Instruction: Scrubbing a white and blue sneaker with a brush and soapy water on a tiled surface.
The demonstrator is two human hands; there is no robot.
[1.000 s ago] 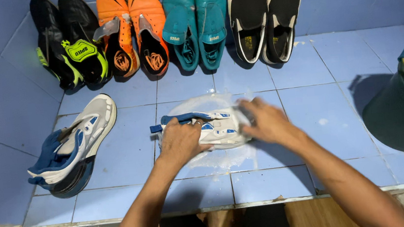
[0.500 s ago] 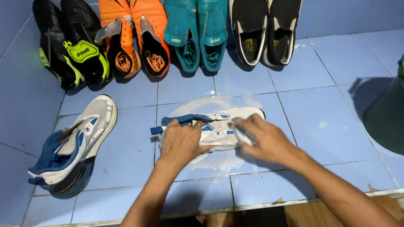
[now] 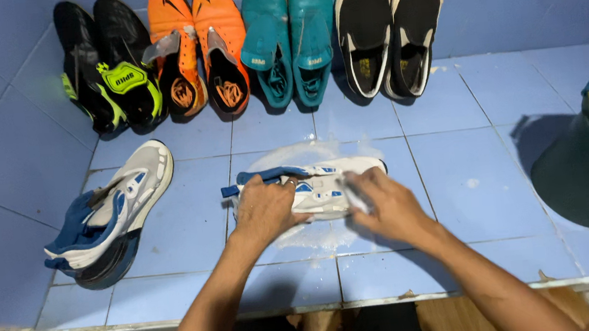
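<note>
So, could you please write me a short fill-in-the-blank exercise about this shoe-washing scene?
1. The left hand presses down on a white and ____ sneaker.
2. Against the wall, the orange pair stands between the black-and-lime pair and the ____ pair.
3. The sneaker's mate lies to the person's ____.

Missing words: blue; teal; left

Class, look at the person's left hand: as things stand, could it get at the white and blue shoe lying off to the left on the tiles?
Probably yes: only bare tile lies between the left hand and that shoe.

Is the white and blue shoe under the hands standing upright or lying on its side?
On its side: the shoe shows its flank upward, lying in soapy foam.
</note>
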